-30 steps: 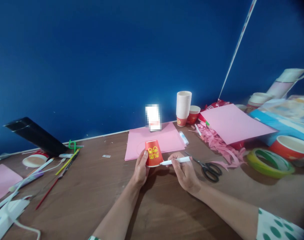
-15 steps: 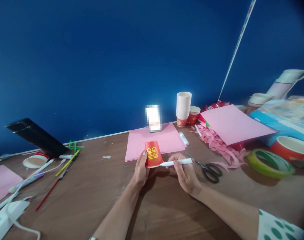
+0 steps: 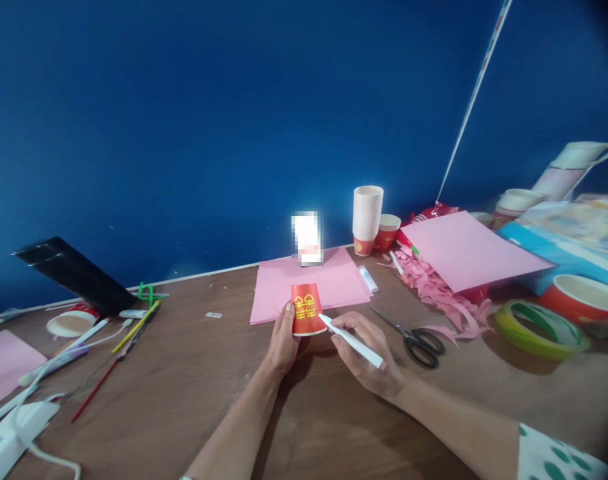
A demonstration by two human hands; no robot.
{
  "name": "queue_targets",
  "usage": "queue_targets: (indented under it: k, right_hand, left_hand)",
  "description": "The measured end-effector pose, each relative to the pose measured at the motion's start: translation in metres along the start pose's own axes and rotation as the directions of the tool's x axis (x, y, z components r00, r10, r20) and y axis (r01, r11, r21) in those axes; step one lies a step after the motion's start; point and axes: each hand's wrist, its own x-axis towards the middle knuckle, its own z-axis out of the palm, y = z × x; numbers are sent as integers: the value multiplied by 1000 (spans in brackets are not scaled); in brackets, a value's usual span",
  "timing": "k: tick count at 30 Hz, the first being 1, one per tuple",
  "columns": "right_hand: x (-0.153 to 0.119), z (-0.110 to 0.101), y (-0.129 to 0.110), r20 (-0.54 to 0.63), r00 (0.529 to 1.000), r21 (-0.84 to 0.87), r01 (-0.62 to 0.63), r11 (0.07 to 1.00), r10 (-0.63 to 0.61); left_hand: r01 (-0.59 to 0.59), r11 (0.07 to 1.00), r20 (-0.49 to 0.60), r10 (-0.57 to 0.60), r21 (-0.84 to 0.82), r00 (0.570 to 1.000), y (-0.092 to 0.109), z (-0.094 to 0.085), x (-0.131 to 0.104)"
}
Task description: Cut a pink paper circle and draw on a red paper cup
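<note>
At frame centre, clasping red cup [image 3: 308, 310] in left grip [image 3: 283, 341], pinching white marker [image 3: 354, 342] in right grip [image 3: 373, 339]; likely light, easily dented: hold gently near rim [image 3: 311, 333].

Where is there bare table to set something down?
Two bare patches of table: one between the red brush and the left hand, another this side of the cup, between the forearms. Crowded: the right, with scissors, tape and pink shreds; the far left, with cable and pink paper.
</note>
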Motion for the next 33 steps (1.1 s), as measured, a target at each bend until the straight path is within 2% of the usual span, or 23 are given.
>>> queue_targets:
  k: [7, 15, 26, 33]
  right_hand:
    - [3, -1, -6, -19, 999, -5, 34, 999, -34]
    - [1, 1, 4, 21, 990, 79, 139, 987, -141]
    - [2, -4, -6, 73, 991, 9, 114, 993, -114]
    - [0, -2, -4, 45, 996, -7, 79, 997, -79]
  left_hand:
    - [-6, 1000, 12, 6, 2, 1000, 1, 2, -1]
    - [14, 1000, -23, -14, -24, 1000, 3, 3, -2]
    - [26, 999, -71, -23, 41, 997, 2, 2, -1]
    - [-15, 992, -78, 25, 124, 997, -3, -2, 0]
